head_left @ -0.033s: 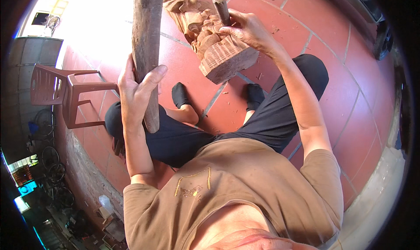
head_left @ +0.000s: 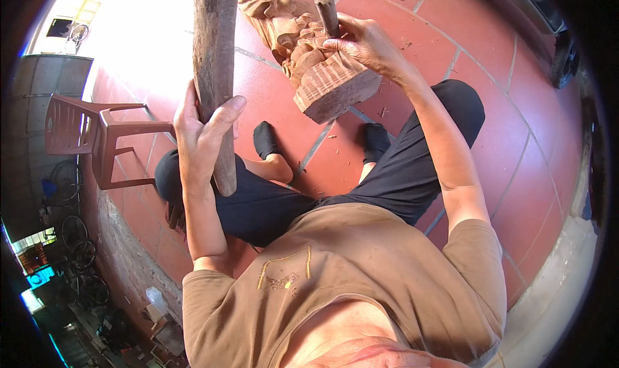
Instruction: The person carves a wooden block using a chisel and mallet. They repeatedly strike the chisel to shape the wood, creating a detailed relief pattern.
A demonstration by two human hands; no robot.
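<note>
My left hand (head_left: 207, 124) is wrapped round a long, weathered wooden club (head_left: 215, 52), raised nearly upright in front of my left knee. Its upper end runs out of the picture. On the floor ahead lies a carved wooden statue (head_left: 303, 52), its flat, ridged base (head_left: 338, 91) toward me. My right hand (head_left: 371, 49) is closed on a short, round wooden tool handle (head_left: 327, 13) standing over the carving. The tool's lower end is hidden by my fingers and the carving, so its blade or tip does not show.
A brown plastic chair (head_left: 106, 133) stands on the left. Wood chips (head_left: 383, 112) lie scattered on the red tiled floor (head_left: 516, 168) round the statue. Bicycles (head_left: 77, 239) and clutter fill the lower left. My feet in dark socks (head_left: 265, 140) rest near the statue's base.
The upper part of the wooden club has shifted very slightly to the left. My right hand and the tool handle have stayed in place.
</note>
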